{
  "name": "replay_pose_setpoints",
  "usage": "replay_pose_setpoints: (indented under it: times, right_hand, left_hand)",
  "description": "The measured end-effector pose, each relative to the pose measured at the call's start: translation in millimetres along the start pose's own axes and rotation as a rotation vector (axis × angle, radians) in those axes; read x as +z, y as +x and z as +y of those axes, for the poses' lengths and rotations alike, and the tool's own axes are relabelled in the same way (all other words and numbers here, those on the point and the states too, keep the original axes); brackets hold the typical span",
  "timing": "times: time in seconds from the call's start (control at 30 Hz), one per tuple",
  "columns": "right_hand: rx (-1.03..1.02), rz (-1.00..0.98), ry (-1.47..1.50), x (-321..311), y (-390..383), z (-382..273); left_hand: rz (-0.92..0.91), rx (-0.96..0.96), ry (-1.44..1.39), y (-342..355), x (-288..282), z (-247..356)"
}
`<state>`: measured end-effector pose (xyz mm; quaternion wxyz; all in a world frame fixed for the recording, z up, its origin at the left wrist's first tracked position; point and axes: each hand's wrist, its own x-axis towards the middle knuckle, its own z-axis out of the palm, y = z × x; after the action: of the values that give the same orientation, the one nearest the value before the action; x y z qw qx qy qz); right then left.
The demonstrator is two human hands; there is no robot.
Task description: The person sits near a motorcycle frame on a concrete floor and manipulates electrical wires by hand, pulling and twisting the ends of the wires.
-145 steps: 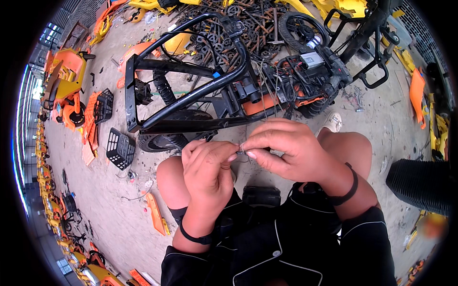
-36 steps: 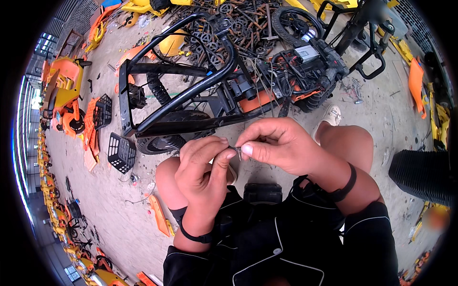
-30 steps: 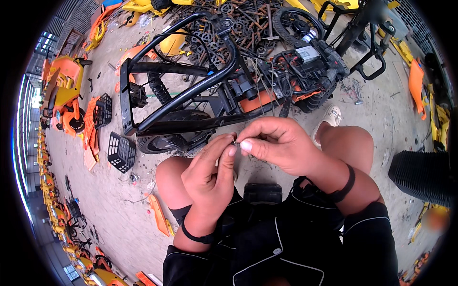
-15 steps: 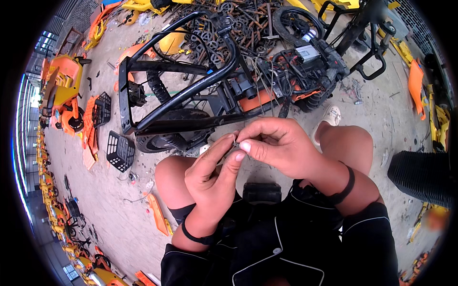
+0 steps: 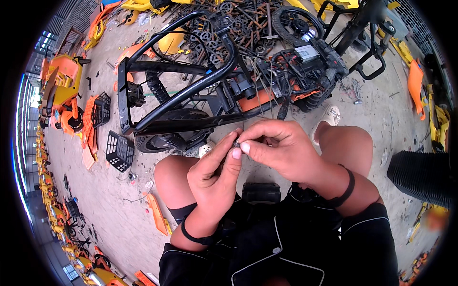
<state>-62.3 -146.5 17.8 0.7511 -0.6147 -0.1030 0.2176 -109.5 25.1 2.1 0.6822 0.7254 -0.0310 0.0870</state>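
Two-wheeler workshop, stripped black frame (image 5: 176, 102) on littered concrete floor (image 5: 112, 202), heaped rusty parts (image 5: 238, 28), yellow bikes (image 5: 47, 186) lined up.

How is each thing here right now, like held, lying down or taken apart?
Right hand: pinching.
Left hand: fingertips at the small dark part, grip unclear.
Small dark part: held, mostly hidden by fingers.
Black scooter frame: stripped, tubes bare.
Wiring: exposed, tangled.
Long orange panel: lying loose on the floor.
Metal sprockets: heaped.

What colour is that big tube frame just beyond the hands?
The frame is black; it shows best in the head view.
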Motion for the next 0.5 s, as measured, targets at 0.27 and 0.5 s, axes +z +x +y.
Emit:
replay_pose_setpoints:
  times: [0.27,0.5]
  right_hand:
    - [-0.202,0.063,-0.156,8.4,-3.0,7.2]
    - [-0.248,0.093,-0.202,8.5,-1.3,17.2]
  left_hand:
    - [0.020,0.012,-0.019,1.3,3.9,2.2]
    - [0.046,-0.045,0.041,3.4,5.0,0.7]
